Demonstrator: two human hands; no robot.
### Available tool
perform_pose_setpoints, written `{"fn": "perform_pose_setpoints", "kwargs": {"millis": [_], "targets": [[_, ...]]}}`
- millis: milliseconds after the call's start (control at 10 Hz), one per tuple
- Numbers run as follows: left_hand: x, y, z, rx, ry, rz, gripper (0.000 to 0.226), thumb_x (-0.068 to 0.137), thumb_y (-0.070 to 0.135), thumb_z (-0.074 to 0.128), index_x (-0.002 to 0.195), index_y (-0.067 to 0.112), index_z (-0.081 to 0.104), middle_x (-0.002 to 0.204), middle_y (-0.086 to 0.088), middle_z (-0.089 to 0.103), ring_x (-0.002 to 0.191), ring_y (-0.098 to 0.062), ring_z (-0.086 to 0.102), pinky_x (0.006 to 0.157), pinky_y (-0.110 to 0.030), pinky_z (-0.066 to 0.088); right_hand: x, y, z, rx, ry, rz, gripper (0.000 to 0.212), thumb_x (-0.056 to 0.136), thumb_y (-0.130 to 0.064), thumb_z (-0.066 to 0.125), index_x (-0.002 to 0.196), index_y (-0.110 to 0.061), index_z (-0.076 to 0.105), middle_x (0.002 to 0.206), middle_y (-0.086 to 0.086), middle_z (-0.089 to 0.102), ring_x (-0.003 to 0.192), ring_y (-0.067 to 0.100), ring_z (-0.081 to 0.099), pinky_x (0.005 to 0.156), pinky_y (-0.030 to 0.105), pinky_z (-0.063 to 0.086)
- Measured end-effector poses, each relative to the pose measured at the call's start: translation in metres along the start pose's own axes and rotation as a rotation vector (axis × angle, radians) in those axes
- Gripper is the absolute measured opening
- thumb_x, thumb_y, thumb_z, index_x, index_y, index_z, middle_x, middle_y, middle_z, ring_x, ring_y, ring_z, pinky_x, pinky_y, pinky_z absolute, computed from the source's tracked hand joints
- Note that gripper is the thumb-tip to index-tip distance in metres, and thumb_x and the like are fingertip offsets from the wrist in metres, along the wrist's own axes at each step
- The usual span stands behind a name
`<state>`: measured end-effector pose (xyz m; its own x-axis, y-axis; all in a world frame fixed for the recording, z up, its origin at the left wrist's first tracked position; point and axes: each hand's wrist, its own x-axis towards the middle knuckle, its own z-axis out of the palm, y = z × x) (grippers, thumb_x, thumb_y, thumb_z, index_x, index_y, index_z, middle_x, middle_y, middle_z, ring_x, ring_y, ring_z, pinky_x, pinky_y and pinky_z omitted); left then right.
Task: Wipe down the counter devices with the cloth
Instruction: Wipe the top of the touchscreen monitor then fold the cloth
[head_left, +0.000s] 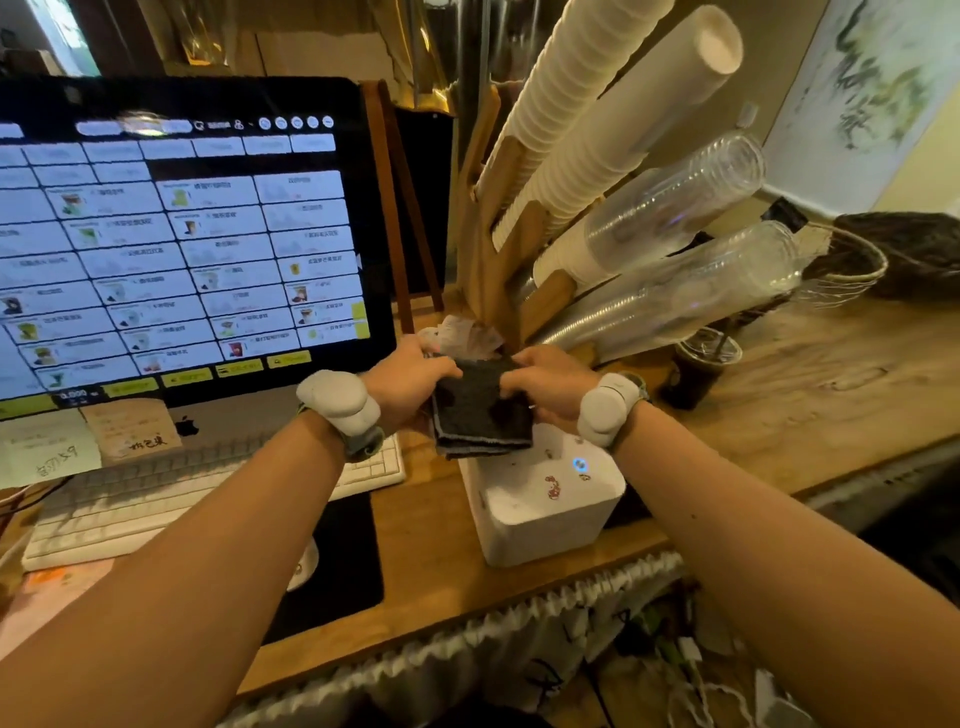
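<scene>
a folded dark grey cloth (480, 413) is held up between both hands, just in front of the wooden cup rack (493, 249) and over the rear of a white box-shaped device (545, 509). whether the cloth's lower edge touches the device cannot be told. the left hand (410, 379) is curled round the cloth's upper left edge, and the right hand (550, 387) is closed on its upper right edge, fingers bent over the fabric. a pale padded band (340, 405) is worn on the left wrist, and a second is seen on the right wrist.

the white device stands on the wooden tabletop (426, 525), with a small blue light lit on its top. to its left a white keyboard (156, 499) and a black mat (337, 561) are laid before a large lit monitor (182, 234). stacks of white paper cups (597, 130) and clear plastic cups (675, 208) are held tilted in the rack. a dark iced drink (701, 369) is placed to the right of the hands, and crumpled receipts (467, 332) are seen just behind them.
</scene>
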<state>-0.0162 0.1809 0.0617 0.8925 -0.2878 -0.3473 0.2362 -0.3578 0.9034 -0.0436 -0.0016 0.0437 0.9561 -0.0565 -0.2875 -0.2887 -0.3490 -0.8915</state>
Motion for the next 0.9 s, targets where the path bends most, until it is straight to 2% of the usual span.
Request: {"fn": "perform_pose_setpoints", "kwargs": {"millis": [100, 200, 300, 400, 500, 600, 700, 800, 900], "targets": [[0.007, 0.005, 0.026, 0.077, -0.078, 0.094, 0.058, 0.090, 0.003, 0.057, 0.136, 0.029, 0.035, 0.118, -0.013, 0.051, 0.100, -0.036, 0.063, 0.080, -0.055, 0.059, -0.009, 0.014, -0.030, -0.134, 0.049, -0.035, 0.022, 0.080, -0.008, 0.063, 0.101, -0.002, 0.066, 0.101, 0.020, 0.070, 0.098, 0.034, 0.068, 0.091, 0.049, 0.056], [0.009, 0.012, 0.065, 0.180, -0.160, 0.228, 0.049, 0.088, -0.009, 0.052, 0.126, 0.022, 0.049, 0.110, -0.005, 0.054, 0.098, -0.032, 0.063, 0.076, -0.053, 0.060, -0.017, 0.033, -0.065, -0.209, 0.074, -0.023, 0.028, 0.078, -0.007, 0.064, 0.105, -0.009, 0.067, 0.103, 0.014, 0.072, 0.099, 0.029, 0.069, 0.091, 0.048, 0.056], [0.014, 0.023, 0.114, 0.244, -0.258, 0.261, 0.034, 0.089, -0.010, 0.050, 0.108, 0.013, 0.067, 0.102, -0.005, 0.063, 0.090, -0.027, 0.067, 0.071, -0.039, 0.063, -0.030, 0.046, -0.112, -0.306, 0.123, 0.026, 0.019, 0.083, -0.002, 0.063, 0.100, -0.010, 0.067, 0.096, 0.010, 0.072, 0.094, 0.025, 0.068, 0.087, 0.033, 0.057], [0.025, 0.028, 0.154, 0.262, -0.297, 0.254, 0.030, 0.089, -0.004, 0.055, 0.108, 0.013, 0.071, 0.101, -0.006, 0.067, 0.087, -0.024, 0.069, 0.068, -0.031, 0.063, -0.042, 0.058, -0.146, -0.360, 0.189, 0.076, 0.010, 0.089, 0.000, 0.062, 0.096, -0.006, 0.066, 0.082, -0.002, 0.067, 0.076, 0.008, 0.062, 0.065, 0.012, 0.049], [0.041, 0.032, 0.200, 0.225, -0.357, 0.177, 0.026, 0.090, 0.004, 0.060, 0.112, 0.012, 0.070, 0.099, -0.006, 0.065, 0.098, -0.027, 0.067, 0.084, -0.041, 0.060, -0.039, 0.083, -0.180, -0.400, 0.318, 0.165, 0.016, 0.089, -0.010, 0.066, 0.104, -0.006, 0.067, 0.091, 0.002, 0.065, 0.088, 0.015, 0.063, 0.071, 0.020, 0.048], [0.058, 0.032, 0.237, 0.282, -0.433, 0.197, 0.007, 0.091, 0.011, 0.061, 0.092, 0.017, 0.066, 0.097, -0.005, 0.064, 0.094, -0.024, 0.063, 0.090, -0.040, 0.056, -0.035, 0.113, -0.202, -0.432, 0.401, 0.235, 0.021, 0.087, -0.013, 0.066, 0.107, -0.010, 0.069, 0.102, 0.005, 0.069, 0.101, 0.022, 0.064, 0.079, 0.031, 0.049], [0.080, 0.030, 0.272, 0.558, -0.517, 0.313, 0.017, 0.091, 0.030, 0.063, 0.097, 0.014, 0.066, 0.105, -0.006, 0.067, 0.099, -0.025, 0.063, 0.086, -0.039, 0.053, -0.032, 0.139, -0.215, -0.449, 0.456, 0.312, 0.022, 0.087, -0.010, 0.062, 0.108, -0.010, 0.070, 0.102, 0.006, 0.069, 0.099, 0.021, 0.064, 0.076, 0.028, 0.048], [0.095, 0.038, 0.298, 0.777, -0.547, 0.350, 0.028, 0.093, 0.022, 0.059, 0.119, 0.012, 0.061, 0.118, -0.011, 0.065, 0.109, -0.030, 0.061, 0.089, -0.041, 0.051, -0.023, 0.162, -0.228, -0.379, 0.530, 0.356, 0.022, 0.088, -0.010, 0.061, 0.108, -0.012, 0.071, 0.096, 0.007, 0.070, 0.098, 0.023, 0.067, 0.070, 0.025, 0.045], [0.102, 0.041, 0.315, 0.677, -0.464, 0.215, 0.035, 0.095, 0.019, 0.055, 0.126, 0.003, 0.061, 0.128, -0.019, 0.062, 0.118, -0.037, 0.058, 0.092, -0.038, 0.047, -0.009, 0.183, -0.237, -0.294, 0.530, 0.392, 0.029, 0.091, -0.012, 0.062, 0.119, -0.011, 0.068, 0.111, 0.008, 0.070, 0.103, 0.022, 0.065, 0.080, 0.029, 0.051]]}}
